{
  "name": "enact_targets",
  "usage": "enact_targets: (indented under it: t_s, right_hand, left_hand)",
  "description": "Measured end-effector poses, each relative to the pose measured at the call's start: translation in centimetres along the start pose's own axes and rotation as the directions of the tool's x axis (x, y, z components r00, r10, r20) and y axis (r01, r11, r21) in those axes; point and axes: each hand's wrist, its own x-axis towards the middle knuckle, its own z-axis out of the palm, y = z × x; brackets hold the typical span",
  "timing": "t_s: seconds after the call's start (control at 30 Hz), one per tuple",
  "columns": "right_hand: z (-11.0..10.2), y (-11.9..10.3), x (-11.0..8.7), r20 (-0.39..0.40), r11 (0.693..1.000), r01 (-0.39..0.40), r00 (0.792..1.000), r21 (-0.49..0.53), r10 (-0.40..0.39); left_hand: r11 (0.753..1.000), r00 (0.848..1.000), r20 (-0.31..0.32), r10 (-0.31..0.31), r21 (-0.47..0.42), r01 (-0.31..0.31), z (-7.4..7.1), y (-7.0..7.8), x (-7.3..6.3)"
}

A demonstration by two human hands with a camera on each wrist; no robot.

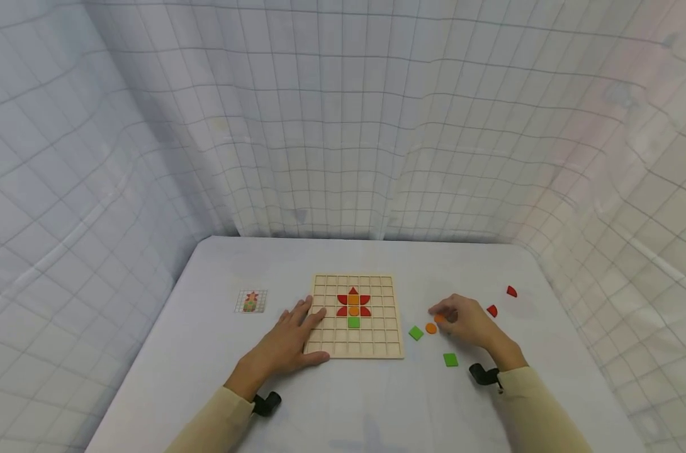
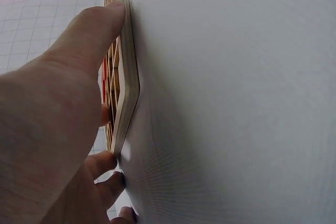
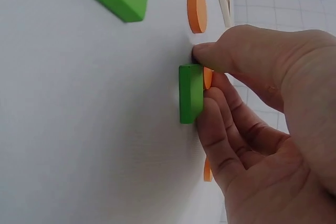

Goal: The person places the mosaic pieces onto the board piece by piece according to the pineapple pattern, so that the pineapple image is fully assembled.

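My left hand [image 1: 289,343] rests with spread fingers against the left side of a pale wooden grid board [image 1: 377,340]. Its thumb [image 2: 102,19] lies on the board's near edge. Red, orange and green pieces form a figure in the board's middle, with a green square [image 1: 354,322] lowest. Right of the board, my right hand [image 1: 464,321] pinches an orange disc [image 1: 439,319] between thumb and fingers. Right by those fingertips is a green piece [image 3: 190,94], hidden from the head view. Another orange disc [image 1: 430,328] lies just left of the hand.
Two green squares, one nearer the board [image 1: 415,333] and one nearer me [image 1: 450,360], lie loose. Beyond the right hand are two red quarter-round pieces [image 1: 493,311]. A small pattern card [image 1: 251,301] lies left of the board. White gridded curtains [image 1: 343,157] surround the table.
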Motion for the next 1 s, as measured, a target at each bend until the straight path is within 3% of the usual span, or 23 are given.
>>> enact_targets:
  t_s: [0.5, 1.0]
  right_hand:
    - [1.2, -0.4, 0.8, -0.116, 0.996, 0.069, 0.991, 0.059, -0.062]
    - [1.8, -2.4, 0.5, -0.155, 0.989, 0.145, 0.978, 0.039, -0.137]
  left_hand:
    - [1.000, 1.000, 0.003, -0.013, -0.016, 0.013, 0.1, 0.1, 0.0]
    - [1.000, 1.000, 0.008, 0.003, -0.012, -0.003, -0.4, 0.3, -0.2]
